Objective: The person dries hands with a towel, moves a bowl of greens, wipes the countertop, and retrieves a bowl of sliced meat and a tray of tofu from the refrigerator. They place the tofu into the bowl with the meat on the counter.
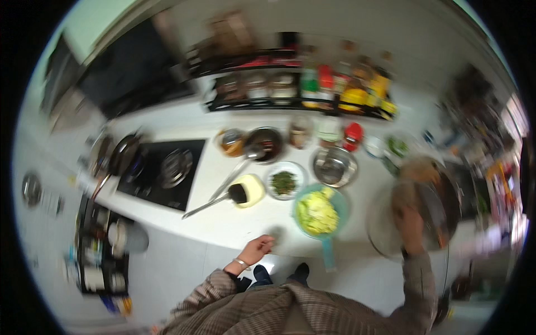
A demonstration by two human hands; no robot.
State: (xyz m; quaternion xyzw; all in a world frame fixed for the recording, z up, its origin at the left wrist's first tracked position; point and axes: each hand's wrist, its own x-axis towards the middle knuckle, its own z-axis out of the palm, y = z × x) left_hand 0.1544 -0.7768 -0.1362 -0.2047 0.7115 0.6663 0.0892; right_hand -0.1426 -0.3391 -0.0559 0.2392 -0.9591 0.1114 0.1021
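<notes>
My left hand point(254, 250) hangs empty and loosely curled at the counter's front edge. At the right, my right hand point(409, 226) is blurred and grips what looks like a clear glass lid point(379, 234), which overlaps a round cutting board point(452, 201) with a cleaver point(434, 203) on it. Between my hands, a green strainer basket point(344, 209) holds chopped pale-green leafy vegetable point(318, 212). Behind it stand a metal bowl point(335, 166) and a white plate point(271, 193) of chopped greens point(284, 183).
A dark bowl point(272, 133) with a ladle point(234, 173) and a small pan point(238, 193) on a pale-yellow stand are left of centre. Farther left is a black cooktop point(153, 161) with a wok point(125, 155) beside it. A spice rack point(259, 104) with jars and bottles lines the back.
</notes>
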